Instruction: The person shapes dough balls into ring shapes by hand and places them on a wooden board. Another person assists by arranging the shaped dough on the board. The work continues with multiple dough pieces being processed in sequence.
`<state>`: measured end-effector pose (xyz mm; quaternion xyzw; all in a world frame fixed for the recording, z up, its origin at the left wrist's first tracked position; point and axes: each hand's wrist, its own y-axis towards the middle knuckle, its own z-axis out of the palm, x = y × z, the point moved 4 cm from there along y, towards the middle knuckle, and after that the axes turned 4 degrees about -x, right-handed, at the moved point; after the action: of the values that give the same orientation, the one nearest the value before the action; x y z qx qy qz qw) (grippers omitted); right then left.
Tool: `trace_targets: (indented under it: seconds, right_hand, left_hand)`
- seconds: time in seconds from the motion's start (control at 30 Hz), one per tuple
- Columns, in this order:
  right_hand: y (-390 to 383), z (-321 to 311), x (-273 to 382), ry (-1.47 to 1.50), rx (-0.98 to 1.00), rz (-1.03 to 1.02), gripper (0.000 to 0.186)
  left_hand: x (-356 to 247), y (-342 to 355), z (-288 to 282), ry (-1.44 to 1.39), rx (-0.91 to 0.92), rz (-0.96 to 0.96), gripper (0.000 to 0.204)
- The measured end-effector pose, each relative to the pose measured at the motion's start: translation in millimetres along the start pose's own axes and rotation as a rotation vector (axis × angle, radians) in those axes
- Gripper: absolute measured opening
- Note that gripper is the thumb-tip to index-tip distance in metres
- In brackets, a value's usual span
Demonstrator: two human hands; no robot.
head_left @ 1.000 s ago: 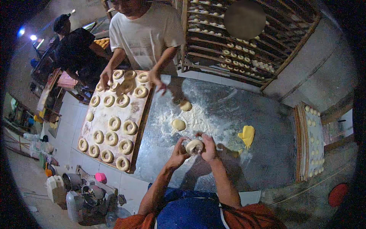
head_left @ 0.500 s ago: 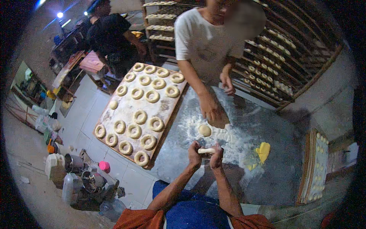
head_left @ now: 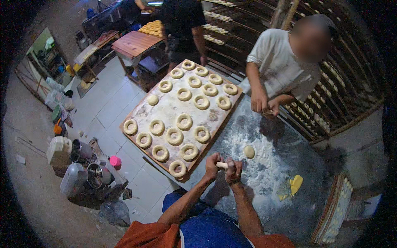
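My left hand (head_left: 211, 167) and my right hand (head_left: 233, 172) grip a pale piece of dough (head_left: 221, 165) between them, seen edge-on over the floured steel table (head_left: 285, 219). A round dough piece (head_left: 249, 151) lies on the flour just beyond my hands, and a soft yellow lump (head_left: 296, 184) is to the right. Close on the left, a wooden board (head_left: 173, 113) carries several dough rings (head_left: 184, 122) and one unholed round (head_left: 152, 100).
A co-worker (head_left: 281, 62) across the table holds something small in both hands. Another person (head_left: 182, 33) stands behind. Racks (head_left: 339, 124) of dough line the back, stacked trays (head_left: 328, 211) the right. Jugs (head_left: 74, 180) and pots clutter the lower left floor; a side table (head_left: 136, 41) is behind.
The view has swung, so the board sits more centrally. The co-worker's reaching hand has drawn back from the flour with something held. The dough in my hands has turned edge-on.
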<state>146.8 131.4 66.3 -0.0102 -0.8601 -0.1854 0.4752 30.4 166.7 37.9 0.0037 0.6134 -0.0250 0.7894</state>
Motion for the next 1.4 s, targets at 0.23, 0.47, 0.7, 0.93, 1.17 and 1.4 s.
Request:
trace_targets:
  seconds: [0.23, 0.47, 0.7, 0.93, 1.17, 1.4]
  right_hand:
    - [37, 86, 45, -0.027, 0.25, -0.158, 0.046]
    - [79, 172, 103, 0.163, 0.491, -0.191, 0.039]
    - [122, 271, 133, 0.521, 0.544, 0.054, 0.051]
    - [205, 331, 171, 0.334, 0.488, -0.082, 0.032]
    - [244, 377, 140, -0.374, 0.485, -0.461, 0.048]
    - [256, 363, 137, -0.27, 0.677, -0.387, 0.043]
  left_hand:
    - [-35, 28, -76, 0.569, -0.109, 0.42, 0.028]
    - [-79, 61, -168, 0.906, -0.304, 0.59, 0.025]
    - [-113, 114, -265, 0.757, -0.403, 0.607, 0.036]
    - [-122, 203, -368, 0.945, -0.665, 0.464, 0.03]
    - [-112, 226, -398, 1.117, -0.431, 0.211, 0.029]
    - [-114, 220, -389, 1.07, -0.381, 0.11, 0.031]
